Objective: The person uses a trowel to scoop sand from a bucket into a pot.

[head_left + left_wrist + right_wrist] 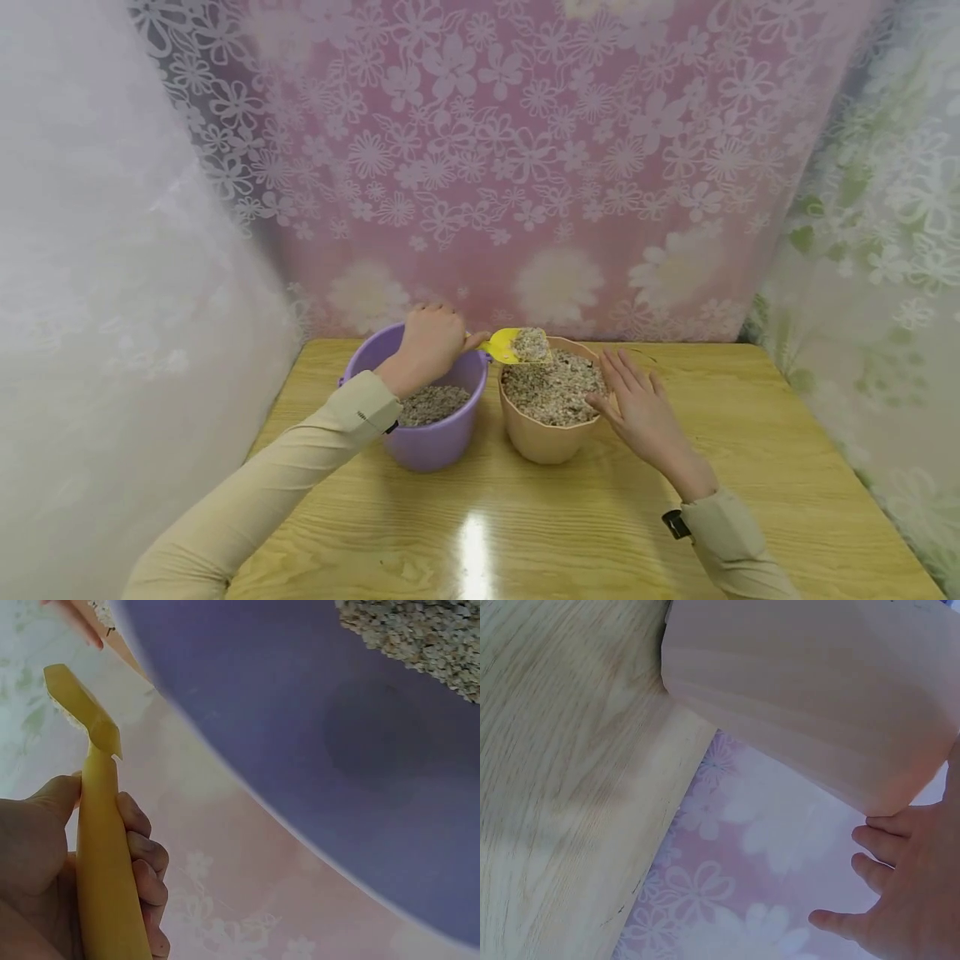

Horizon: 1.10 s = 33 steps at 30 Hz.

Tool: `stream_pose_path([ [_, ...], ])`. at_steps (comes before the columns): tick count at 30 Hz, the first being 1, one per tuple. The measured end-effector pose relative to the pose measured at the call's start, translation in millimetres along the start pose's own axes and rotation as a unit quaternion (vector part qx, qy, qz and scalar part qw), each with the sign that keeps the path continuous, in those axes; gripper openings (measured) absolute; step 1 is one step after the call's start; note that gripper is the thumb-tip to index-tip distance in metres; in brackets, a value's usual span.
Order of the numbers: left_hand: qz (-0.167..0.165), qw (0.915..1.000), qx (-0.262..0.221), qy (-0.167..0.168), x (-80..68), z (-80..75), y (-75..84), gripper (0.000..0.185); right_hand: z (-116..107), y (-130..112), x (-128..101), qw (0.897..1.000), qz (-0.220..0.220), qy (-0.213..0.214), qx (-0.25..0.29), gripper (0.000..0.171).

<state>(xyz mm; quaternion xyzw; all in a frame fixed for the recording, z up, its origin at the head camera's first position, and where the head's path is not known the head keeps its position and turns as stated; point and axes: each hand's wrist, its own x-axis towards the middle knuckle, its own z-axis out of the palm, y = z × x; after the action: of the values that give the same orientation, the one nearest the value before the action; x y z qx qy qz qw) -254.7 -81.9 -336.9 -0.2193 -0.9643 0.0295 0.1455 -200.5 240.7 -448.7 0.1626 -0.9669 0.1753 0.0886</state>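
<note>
My left hand [429,340] grips the handle of a yellow scoop [517,346], fingers [142,862] curled round the yellow scoop handle [105,855]. The scoop is heaped with grain and hovers over the far rim of a beige pot [546,442] full of the same grain [555,387]. To the left stands a purple bucket [435,446] with a shallower layer of grain [431,404] inside; the purple bucket wall [337,750] fills the left wrist view. My right hand [641,408] lies with straight fingers against the beige pot's right side; beige pot [817,697], right hand [900,900].
Both containers stand on a wooden table [600,517] near its far edge. A pink floral curtain [517,150] hangs close behind, with sheer white curtains left and right. The table edge [667,817] runs close to the pot.
</note>
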Motion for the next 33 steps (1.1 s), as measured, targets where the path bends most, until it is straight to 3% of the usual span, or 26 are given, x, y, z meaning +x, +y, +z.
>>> stream_pose_path([
  [7,0.015,0.9991,0.038,-0.004,20.6,5.5,21.2,0.061,2.4,0.6,-0.5,1.000,-0.005,0.012,-0.018,0.077],
  [16,0.032,0.9961,0.058,-0.059,40.9,15.9,47.9,0.060,5.2,1.0,-1.2,0.999,-0.003,0.014,-0.039,0.077],
  [23,0.047,0.9917,0.081,-0.088,48.2,23.3,59.5,0.060,8.6,-0.9,-1.1,0.999,-0.006,0.024,-0.039,0.077],
  [33,0.053,0.9900,0.104,-0.079,62.6,25.2,65.7,0.064,6.4,-0.4,-1.4,0.999,0.003,0.020,-0.029,0.077],
])
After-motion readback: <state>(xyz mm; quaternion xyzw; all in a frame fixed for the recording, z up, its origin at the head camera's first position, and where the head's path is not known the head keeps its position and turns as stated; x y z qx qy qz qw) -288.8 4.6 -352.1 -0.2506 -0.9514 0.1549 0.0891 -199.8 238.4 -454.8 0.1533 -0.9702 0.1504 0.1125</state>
